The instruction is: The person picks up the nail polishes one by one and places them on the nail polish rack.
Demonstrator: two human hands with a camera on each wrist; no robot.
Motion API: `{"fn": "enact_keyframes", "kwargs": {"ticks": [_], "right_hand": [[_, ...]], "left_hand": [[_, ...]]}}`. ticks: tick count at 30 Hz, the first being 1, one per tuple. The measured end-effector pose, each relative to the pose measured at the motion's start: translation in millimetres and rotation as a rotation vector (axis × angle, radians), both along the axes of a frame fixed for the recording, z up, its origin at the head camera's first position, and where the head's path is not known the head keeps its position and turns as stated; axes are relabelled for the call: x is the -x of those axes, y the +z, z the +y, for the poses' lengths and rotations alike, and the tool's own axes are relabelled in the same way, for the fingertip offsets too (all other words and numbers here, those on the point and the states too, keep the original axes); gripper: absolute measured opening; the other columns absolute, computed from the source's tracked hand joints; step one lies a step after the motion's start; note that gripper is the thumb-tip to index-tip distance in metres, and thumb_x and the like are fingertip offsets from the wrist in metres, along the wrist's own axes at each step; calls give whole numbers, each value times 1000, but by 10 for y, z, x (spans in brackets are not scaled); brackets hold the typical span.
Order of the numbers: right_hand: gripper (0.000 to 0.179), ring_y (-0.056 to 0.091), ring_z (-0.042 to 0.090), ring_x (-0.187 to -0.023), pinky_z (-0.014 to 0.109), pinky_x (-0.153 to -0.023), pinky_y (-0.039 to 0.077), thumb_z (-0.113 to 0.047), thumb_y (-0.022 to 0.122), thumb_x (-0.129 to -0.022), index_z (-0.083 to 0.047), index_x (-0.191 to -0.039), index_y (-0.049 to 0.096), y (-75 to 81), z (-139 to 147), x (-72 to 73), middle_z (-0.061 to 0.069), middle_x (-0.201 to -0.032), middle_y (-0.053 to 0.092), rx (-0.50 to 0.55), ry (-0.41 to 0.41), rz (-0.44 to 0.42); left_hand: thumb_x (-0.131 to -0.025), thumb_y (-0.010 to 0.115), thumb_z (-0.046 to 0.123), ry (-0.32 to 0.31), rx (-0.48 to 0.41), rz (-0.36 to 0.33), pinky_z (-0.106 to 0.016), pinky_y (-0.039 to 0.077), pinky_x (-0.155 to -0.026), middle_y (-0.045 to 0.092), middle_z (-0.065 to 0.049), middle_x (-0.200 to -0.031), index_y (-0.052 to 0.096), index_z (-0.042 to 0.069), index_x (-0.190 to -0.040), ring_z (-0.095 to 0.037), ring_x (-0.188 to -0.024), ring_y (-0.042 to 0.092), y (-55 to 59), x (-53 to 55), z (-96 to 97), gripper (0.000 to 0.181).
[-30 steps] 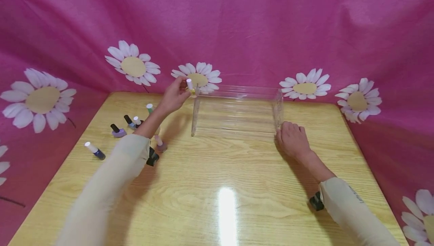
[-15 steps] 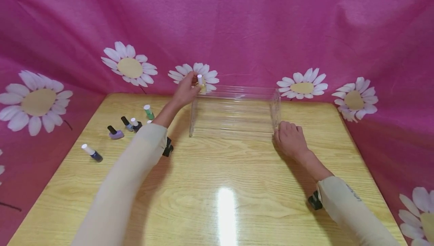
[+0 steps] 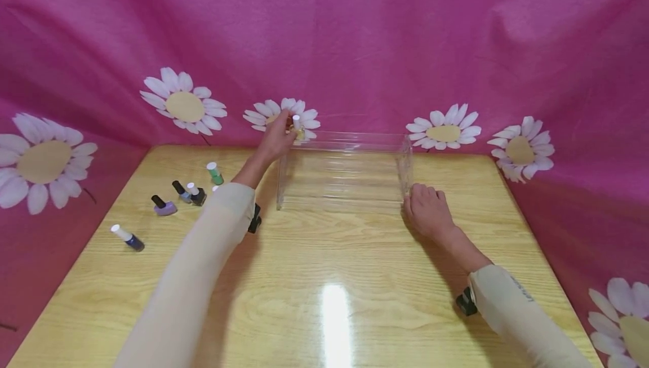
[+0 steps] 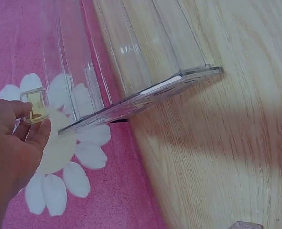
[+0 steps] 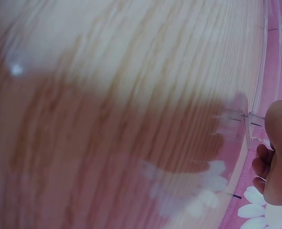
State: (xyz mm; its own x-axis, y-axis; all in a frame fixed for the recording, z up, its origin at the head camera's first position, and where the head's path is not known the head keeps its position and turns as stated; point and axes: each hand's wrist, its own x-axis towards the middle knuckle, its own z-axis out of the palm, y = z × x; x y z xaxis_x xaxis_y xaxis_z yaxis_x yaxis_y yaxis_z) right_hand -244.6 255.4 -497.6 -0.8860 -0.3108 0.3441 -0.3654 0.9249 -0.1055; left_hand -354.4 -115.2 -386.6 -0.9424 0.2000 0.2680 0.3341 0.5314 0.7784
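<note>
My left hand [image 3: 275, 140] pinches a nail polish bottle [image 3: 296, 123] with a white cap and pale yellow contents. It is upright at the upper left end of a clear acrylic rack [image 3: 350, 141]. In the left wrist view, thumb and fingertips grip the small clear bottle [image 4: 36, 106] beside the rack's side panel [image 4: 150, 91]. My right hand [image 3: 430, 210], fingers curled, grips the rack's front right corner. The right wrist view shows that hand [image 5: 280, 152] at the rack's edge, its grip partly cut off by the frame.
Several nail polish bottles stand or lie at the table's left: a green one [image 3: 215, 173], a dark one [image 3: 198, 195], a light blue one [image 3: 182, 192], a lilac one [image 3: 164, 206] and a dark blue one [image 3: 133, 240]. A pink flowered cloth [image 3: 355, 47] hangs behind the wooden table [image 3: 385, 300].
My left hand has carried the yellow bottle right, to the rack's upper left end. My right hand keeps its place at the rack's corner. The head view has shifted slightly.
</note>
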Motion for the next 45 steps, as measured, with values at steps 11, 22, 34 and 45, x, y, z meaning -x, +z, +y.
{"fn": "enact_keyframes", "kwargs": {"ticks": [11,22,34,45], "right_hand": [[26,51,40,-70,50,-63,40,-16,49,-100,-4,-79,38,25,-29,-18,8,-69,35,-9,11,57],[26,50,39,-72,50,-66,39,-17,46,-101,-5,-79,36,26,-26,-24,9,-71,37,9,2,8],[26,50,41,-74,51,-67,39,-18,43,-102,-4,-80,38,-2,-26,-11,12,-73,41,11,-8,-30],[26,50,40,-71,49,-63,37,-17,45,-101,-4,-80,37,34,-48,-27,11,-71,40,24,-12,-21]], "left_hand": [[-94,50,-8,-14,65,-47,-40,47,-92,59,-25,-120,46,-7,-121,-33,-114,54,-56,34,2,28],[-94,50,-4,-10,190,-33,-40,46,-83,60,-20,-106,47,-6,-124,-29,-95,53,-77,46,27,30],[-90,55,-9,-33,170,-94,-40,42,-105,57,-29,-128,45,-9,-127,-37,-123,53,-27,18,-31,38],[-88,63,-5,-125,119,-100,-47,44,-103,51,-30,-134,42,-7,-136,-44,-123,51,99,-113,-243,53]]}}
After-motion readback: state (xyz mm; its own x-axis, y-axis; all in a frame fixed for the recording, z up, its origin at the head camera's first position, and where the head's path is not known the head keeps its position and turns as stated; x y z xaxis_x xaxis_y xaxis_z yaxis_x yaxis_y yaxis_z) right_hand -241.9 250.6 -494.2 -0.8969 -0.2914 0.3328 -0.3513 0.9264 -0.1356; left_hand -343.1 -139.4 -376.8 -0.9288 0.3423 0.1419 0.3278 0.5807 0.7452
